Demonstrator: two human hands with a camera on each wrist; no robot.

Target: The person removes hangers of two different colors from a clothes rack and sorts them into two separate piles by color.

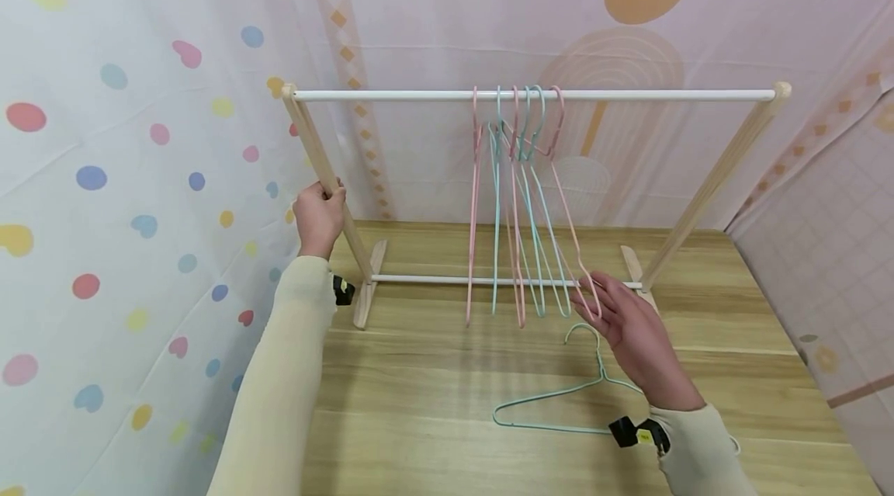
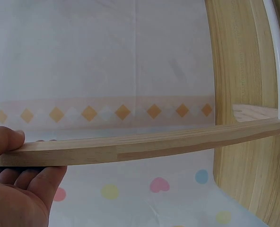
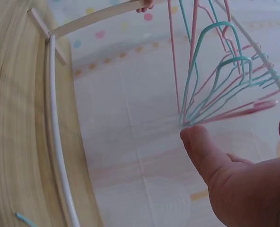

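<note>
Head view. Left hand (image 1: 319, 218) at 9 o'clock, wrapped round wooden post (image 1: 307, 135). Right hand (image 1: 634, 329) at 4 o'clock, fingers loosely extended, touching end pink hanger (image 1: 566, 209) low down. Other hangers (image 1: 516, 119) hooked on white rail (image 1: 391, 95), 1 o'clock. Green hanger (image 1: 552, 427) lies flat, 5 o'clock.

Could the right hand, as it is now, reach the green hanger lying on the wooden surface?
Probably yes: the right hand is close by, apparently gripping nothing, and nothing visible lies on the green hanger.
</note>
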